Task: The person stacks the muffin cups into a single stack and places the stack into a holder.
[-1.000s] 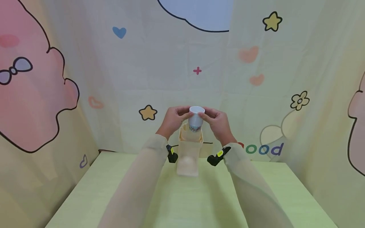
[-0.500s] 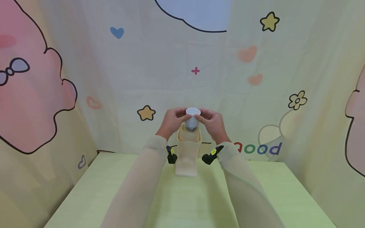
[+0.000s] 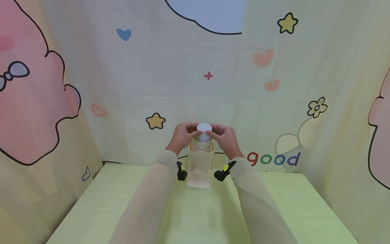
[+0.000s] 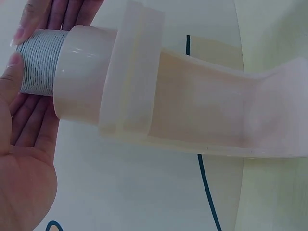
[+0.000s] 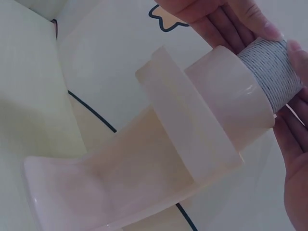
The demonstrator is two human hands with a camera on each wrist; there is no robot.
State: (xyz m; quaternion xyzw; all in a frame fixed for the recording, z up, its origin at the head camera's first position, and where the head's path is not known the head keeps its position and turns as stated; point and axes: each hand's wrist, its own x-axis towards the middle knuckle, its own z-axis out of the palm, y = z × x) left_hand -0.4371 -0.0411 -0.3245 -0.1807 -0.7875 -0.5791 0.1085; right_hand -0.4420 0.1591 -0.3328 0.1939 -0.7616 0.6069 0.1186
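Observation:
A stack of white paper cups [image 3: 203, 138], mouths up, sits partly inside the round tube [image 4: 84, 74] on top of a cream plastic cup dispenser [image 3: 199, 167]. Closely layered rims show as ribs above the tube in both wrist views; the lower part of the stack is hidden inside. My left hand [image 3: 182, 136] pinches the stack from the left, thumb on the near side and fingers behind. From the right, my right hand [image 3: 226, 138] holds it the same way. Both thumbs meet near the front of the rims.
The dispenser stands upright at the far part of a pale green table [image 3: 195, 217]. Close behind it hangs a cartoon-printed cloth [image 3: 182, 67], with further cloth walls at both sides. A black wrist camera [image 3: 221, 173] is strapped under each sleeve cuff.
Both hands have lowered the stack of paper cups, moving slightly left. Its patterned lower end, visible above the dispenser before, is now down inside the tube.

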